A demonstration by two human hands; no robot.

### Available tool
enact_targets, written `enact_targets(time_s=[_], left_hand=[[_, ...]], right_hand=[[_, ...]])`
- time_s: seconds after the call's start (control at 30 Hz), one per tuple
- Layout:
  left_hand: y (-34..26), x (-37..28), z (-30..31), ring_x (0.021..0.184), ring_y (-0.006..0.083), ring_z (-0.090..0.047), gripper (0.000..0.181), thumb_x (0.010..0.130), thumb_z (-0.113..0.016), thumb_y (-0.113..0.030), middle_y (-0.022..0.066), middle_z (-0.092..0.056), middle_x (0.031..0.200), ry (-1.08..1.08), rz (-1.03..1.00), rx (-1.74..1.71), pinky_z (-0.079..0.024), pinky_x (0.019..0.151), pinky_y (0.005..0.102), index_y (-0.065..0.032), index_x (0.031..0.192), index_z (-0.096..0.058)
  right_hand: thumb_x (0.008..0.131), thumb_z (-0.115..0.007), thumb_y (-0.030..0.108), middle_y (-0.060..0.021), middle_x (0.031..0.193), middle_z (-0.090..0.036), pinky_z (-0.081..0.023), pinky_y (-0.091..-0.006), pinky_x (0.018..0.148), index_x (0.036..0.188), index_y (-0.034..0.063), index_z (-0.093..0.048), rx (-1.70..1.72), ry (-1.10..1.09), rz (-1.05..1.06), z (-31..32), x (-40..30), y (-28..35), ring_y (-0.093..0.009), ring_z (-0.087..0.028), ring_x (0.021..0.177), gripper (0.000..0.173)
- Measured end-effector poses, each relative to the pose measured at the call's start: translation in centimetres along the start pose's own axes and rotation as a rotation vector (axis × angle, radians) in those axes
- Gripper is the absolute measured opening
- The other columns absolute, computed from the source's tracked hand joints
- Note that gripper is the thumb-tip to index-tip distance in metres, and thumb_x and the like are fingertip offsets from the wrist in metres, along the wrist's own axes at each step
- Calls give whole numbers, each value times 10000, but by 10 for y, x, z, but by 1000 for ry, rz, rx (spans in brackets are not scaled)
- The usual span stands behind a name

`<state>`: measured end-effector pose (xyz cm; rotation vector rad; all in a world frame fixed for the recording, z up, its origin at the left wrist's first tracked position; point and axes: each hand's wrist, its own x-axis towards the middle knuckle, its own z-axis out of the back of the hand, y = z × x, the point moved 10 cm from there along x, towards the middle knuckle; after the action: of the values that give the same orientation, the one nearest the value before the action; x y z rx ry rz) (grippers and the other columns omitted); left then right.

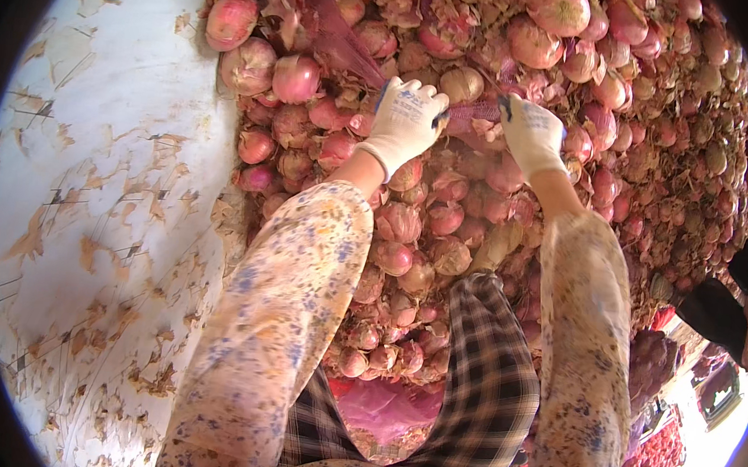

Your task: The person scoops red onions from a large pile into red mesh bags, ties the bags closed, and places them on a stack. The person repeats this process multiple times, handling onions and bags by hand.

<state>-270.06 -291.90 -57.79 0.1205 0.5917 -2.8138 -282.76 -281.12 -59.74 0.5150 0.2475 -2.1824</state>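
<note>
A mesh net bag (pixel 473 112) in purplish red stretches between my two gloved hands, above a large heap of red onions (pixel 397 222). My left hand (pixel 406 120), in a white knit glove with dark fingertips, grips one side of the mesh. On the other side, my right hand (pixel 532 132) pinches the mesh with its fingers curled under. More of the netting (pixel 342 36) trails up and left from my left hand over the onions. A pale yellowish onion (pixel 461 84) lies just beyond the gap between the hands. The fingertips of both hands are mostly hidden.
Left of the heap stands a whitish, stained flat surface (pixel 118 163) with bits of dry skin stuck to it. My knee in plaid trousers (pixel 494 372) rests against the onions. A pink plastic or mesh piece (pixel 388 407) lies between my legs. Filled red sacks (pixel 651 458) show at lower right.
</note>
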Motion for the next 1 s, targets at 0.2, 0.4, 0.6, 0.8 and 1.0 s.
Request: enact_targets(time_s=[0.2, 0.4, 0.6, 0.8, 1.0], left_hand=[[20, -73, -7, 963, 251, -574, 211, 823, -650, -246, 69, -636, 962, 114, -81, -58, -406, 875, 411, -99, 974, -641], [28, -80, -2, 919, 253, -578, 176, 831, -623, -255, 60, -617, 897, 137, -27, 5, -407, 835, 414, -105, 922, -631], [25, -82, 3, 930, 249, -575, 159, 839, -613, -255, 61, -614, 899, 99, -73, -17, -404, 839, 410, -108, 899, -621], [44, -103, 5, 978, 242, -557, 137, 843, -603, -242, 55, -602, 925, 139, -53, 47, -400, 891, 400, -113, 888, -609], [26, -116, 26, 1137, 297, -485, 400, 856, -623, -316, 135, -537, 1166, 247, 26, 41, -347, 1020, 451, -69, 1166, -562]], right_hand=[[950, -483, 369, -155, 889, -682, -520, -454, 712, 1017, 87, -608, 40, 276, -292, -141, -122, -61, -332, -664, 824, 315], [945, -488, 355, -151, 842, -688, -519, -438, 731, 1015, 81, -589, 209, 94, -251, -84, -104, -7, -328, -668, 821, 301], [952, -471, 346, -156, 846, -690, -521, -449, 686, 995, 84, -606, 251, -7, -259, -130, -77, 6, -336, -669, 801, 298], [947, -464, 368, -142, 902, -698, -530, -431, 742, 1004, 80, -626, 166, 252, -314, -168, -160, -15, -317, -674, 844, 335], [938, -489, 333, -118, 884, -695, -520, -418, 754, 1031, 107, -650, 276, 283, -172, -88, -208, 46, -303, -666, 831, 293]])
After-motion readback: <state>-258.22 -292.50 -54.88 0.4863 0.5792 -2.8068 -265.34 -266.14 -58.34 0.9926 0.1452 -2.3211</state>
